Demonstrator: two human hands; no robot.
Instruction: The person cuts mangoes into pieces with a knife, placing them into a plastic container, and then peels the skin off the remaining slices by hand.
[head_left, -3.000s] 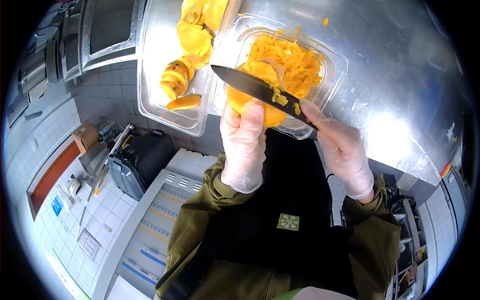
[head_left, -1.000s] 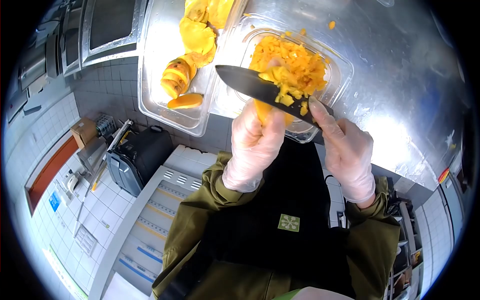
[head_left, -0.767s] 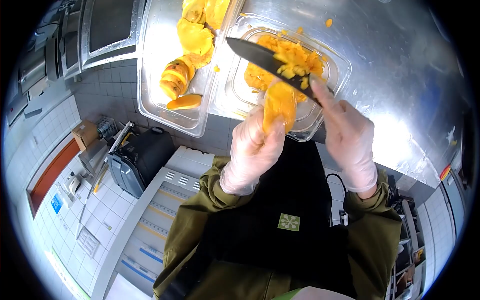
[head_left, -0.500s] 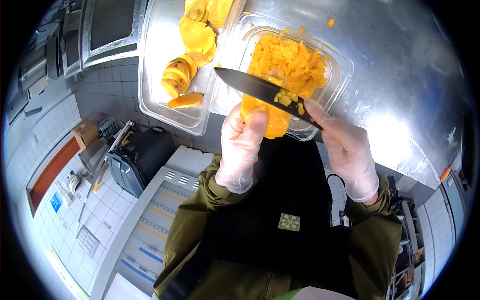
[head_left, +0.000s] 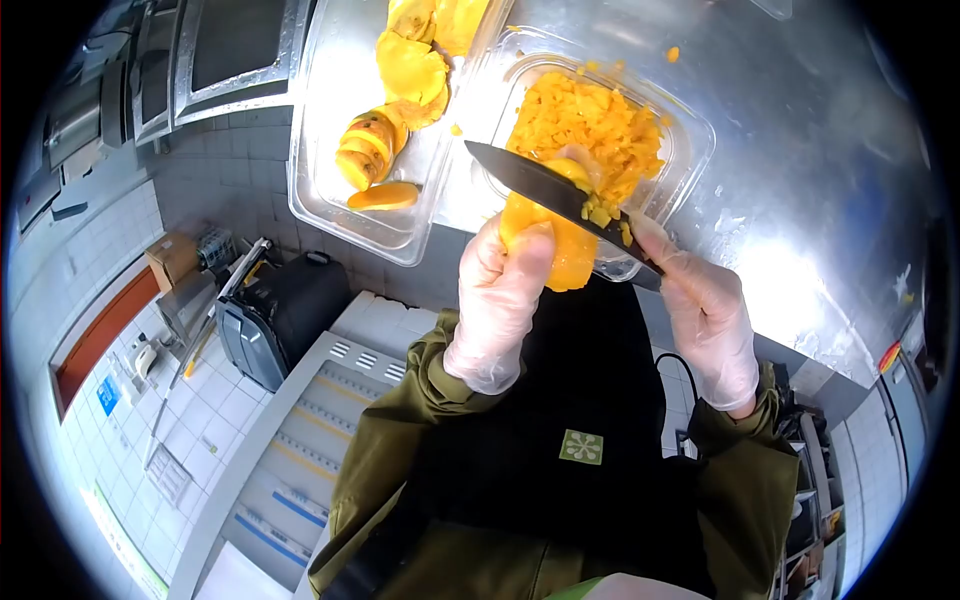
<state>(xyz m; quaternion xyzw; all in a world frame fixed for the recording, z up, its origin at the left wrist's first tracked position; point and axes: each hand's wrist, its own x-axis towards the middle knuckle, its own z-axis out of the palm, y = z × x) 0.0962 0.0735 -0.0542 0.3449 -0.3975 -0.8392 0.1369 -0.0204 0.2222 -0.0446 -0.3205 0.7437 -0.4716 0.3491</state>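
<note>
My left hand (head_left: 506, 290), in a clear glove, is closed round a large orange-yellow piece of fruit (head_left: 568, 252) at the near edge of a clear plastic container. In my gloved right hand (head_left: 704, 310) is the handle end of a dark-bladed knife (head_left: 530, 180). The blade lies across the fruit, tip to the upper left, with small bits stuck on it near my right fingers. Beyond the blade, chopped orange pieces (head_left: 585, 115) fill much of the clear container (head_left: 695, 160).
To the left, a second clear container (head_left: 310, 180) holds fruit slices (head_left: 370, 150) and peel-like pieces (head_left: 412, 70). Both containers rest on a metal counter (head_left: 800, 130). A small orange bit (head_left: 673, 54) lies there. A black bin (head_left: 280, 320) stands on the floor at left.
The knife, fruit and both hands have shifted slightly right and down in view. The containers also appear shifted right. Near the blade, a cut piece now stands out more.
</note>
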